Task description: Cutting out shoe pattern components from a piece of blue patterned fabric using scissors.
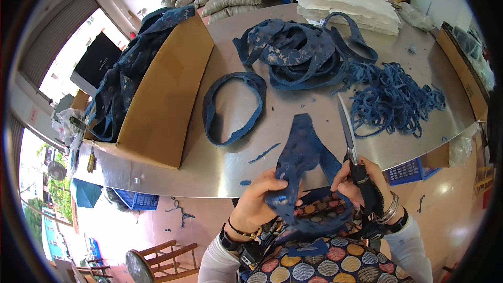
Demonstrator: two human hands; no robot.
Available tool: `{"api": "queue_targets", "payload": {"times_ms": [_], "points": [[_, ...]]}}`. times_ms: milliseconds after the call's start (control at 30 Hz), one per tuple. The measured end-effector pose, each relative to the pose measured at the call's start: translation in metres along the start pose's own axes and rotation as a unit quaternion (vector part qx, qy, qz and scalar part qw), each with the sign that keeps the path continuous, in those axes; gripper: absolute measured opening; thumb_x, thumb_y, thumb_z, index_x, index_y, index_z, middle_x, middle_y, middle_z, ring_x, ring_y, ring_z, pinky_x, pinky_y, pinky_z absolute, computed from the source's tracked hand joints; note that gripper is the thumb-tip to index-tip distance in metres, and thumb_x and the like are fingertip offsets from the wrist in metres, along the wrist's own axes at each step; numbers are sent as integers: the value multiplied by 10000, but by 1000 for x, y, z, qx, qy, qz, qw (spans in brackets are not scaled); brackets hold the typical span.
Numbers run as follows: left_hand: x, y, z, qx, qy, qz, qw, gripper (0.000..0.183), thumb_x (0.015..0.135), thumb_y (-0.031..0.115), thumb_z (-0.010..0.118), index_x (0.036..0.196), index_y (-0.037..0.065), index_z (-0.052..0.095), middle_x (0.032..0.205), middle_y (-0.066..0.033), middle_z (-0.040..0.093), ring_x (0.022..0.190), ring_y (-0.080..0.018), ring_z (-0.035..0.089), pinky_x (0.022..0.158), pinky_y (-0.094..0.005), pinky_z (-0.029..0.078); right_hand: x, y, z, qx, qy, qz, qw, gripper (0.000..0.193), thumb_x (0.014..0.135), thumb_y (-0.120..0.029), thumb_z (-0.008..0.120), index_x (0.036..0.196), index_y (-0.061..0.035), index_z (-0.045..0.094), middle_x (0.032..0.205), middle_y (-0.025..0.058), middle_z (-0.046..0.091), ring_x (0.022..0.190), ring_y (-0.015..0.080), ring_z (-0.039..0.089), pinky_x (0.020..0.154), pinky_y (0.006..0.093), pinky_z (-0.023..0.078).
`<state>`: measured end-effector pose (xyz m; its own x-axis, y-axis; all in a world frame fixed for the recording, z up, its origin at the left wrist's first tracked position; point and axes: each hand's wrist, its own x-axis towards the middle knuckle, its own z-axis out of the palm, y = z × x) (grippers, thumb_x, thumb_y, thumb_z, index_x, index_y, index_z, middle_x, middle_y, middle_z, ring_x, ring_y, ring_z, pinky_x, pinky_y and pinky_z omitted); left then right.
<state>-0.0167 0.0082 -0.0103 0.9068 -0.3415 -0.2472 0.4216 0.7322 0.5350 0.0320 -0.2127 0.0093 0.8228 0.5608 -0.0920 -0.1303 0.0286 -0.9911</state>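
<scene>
My left hand grips a loop of dark blue patterned fabric band, thumb on top. One end of the loop lies toward the table and the rest hangs over my lap. In my right hand are scissors with black handles, blades pointing up and away from me. That hand's fingertips also touch the band's right side. The blades are apart from the cloth. Thin blue scraps lie near my left hand. On my lap is an apron with a leaf pattern and a small blue scrap.
A cardboard box of blue fabric stands left on the metal table. One fabric ring lies beside it. Farther off are a heap of bands, tangled trimmings and stacked white sheets. A wooden stool stands below left.
</scene>
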Motion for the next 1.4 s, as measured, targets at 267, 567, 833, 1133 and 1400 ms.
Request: {"api": "queue_targets", "payload": {"times_ms": [267, 567, 833, 1133, 1400], "points": [[-9, -2, 25, 98, 113, 66, 987, 272, 797, 156, 564, 1003, -12, 504, 793, -123, 558, 670, -174, 535, 622, -259, 455, 3, 13, -12, 57, 27, 14, 998, 183, 786, -111, 620, 882, -27, 488, 705, 90, 611, 389, 41, 424, 350, 183, 325], [-14, -4, 36, 132, 162, 194, 959, 239, 800, 154, 593, 961, -13, 535, 795, -118, 571, 673, -167, 559, 613, -256, 474, -2, 22, 2, -26, 9, -7, 1000, 228, 751, -97, 680, 882, -50, 500, 757, 29, 591, 690, 85, 561, 643, 218, 452], [-21, -1, 39, 132, 158, 222, 953, 255, 775, 109, 616, 981, -11, 528, 810, -100, 583, 680, -154, 572, 600, -245, 484, 1, 18, 9, 3, -21, 17, 1000, 243, 745, -84, 693, 877, -40, 494, 777, -3, 557, 711, 66, 526, 657, 200, 430], [-20, 22, 10, 399, 71, 674, 618, 41, 691, 36, 648, 692, 54, 611, 802, -115, 592, 820, -239, 595, 752, -376, 475, 3, -2, 5, 6, 54, -7, 998, 200, 736, -44, 676, 846, -58, 509, 688, -6, 547, 631, 51, 516, 573, 197, 427], [-44, 19, 0, 704, 141, 579, 386, 269, 491, 138, 739, 730, 234, 662, 973, -4, 514, 1033, -225, 497, 878, -375, 384, 6, 7, -7, -162, -107, -69, 979, 557, 645, -256, 783, 1007, -19, 433, 682, 20, 535, 606, 87, 522, 567, 212, 428]]}}
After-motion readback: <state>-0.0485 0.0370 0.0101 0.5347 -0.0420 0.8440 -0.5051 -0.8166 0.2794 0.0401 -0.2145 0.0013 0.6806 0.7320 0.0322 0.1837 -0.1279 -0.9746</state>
